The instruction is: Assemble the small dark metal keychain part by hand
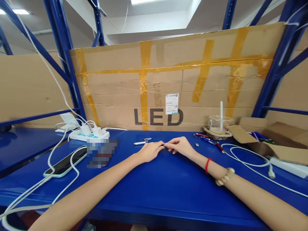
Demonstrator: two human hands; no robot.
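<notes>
My left hand [151, 151] rests low over the blue table, its fingers closed and its fingertips at a small dark piece [165, 147]. From the other side my right hand [180, 146] pinches at the same piece with thumb and fingers. The piece is too small and too covered to name. Just beyond my left hand lies a silver pen-like tube [139, 143] with a small metal clip part [147, 140] beside it. A small round silver bit [197, 145] lies right of my right hand. A red bracelet and a beaded bracelet circle my right wrist and forearm.
Pens [208, 140] lie at right, near a plastic cup with a straw [220, 122] and an open cardboard box [284, 144]. A white cable [250, 165] curls there. At left are a power strip [90, 135], a phone [68, 162] and cables. Cardboard [115, 93] walls the back.
</notes>
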